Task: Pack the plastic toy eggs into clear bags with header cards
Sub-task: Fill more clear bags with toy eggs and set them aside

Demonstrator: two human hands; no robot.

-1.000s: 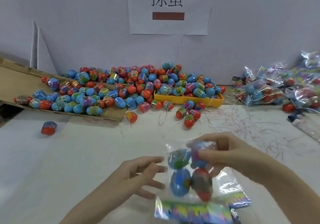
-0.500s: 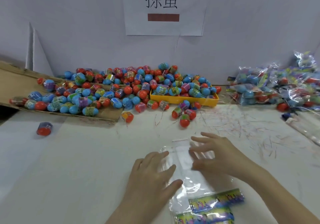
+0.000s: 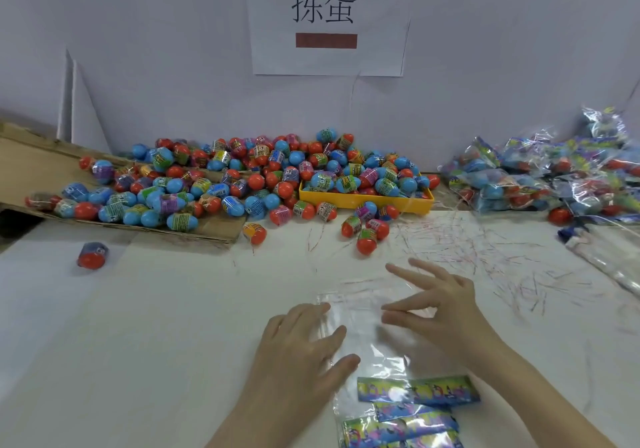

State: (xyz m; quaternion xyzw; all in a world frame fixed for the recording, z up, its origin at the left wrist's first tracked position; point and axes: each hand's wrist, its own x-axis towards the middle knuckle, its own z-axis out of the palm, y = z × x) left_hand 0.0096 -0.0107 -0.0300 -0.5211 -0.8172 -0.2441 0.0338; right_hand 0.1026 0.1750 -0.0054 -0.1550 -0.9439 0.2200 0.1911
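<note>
Fingers of both hands are lying straight and released on the top clear bag of the stack on the desk, likely steadying it for opening; toy eggs are waiting in a heap behind.

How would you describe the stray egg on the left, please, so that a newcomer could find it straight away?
Start at the cardboard sheet that slopes down from the left with the egg pile on it. Below its near edge, on the white table, lies the stray egg. It lies alone, well apart from the pile, with its orange end toward the camera and a dark wrapper round it.
</note>
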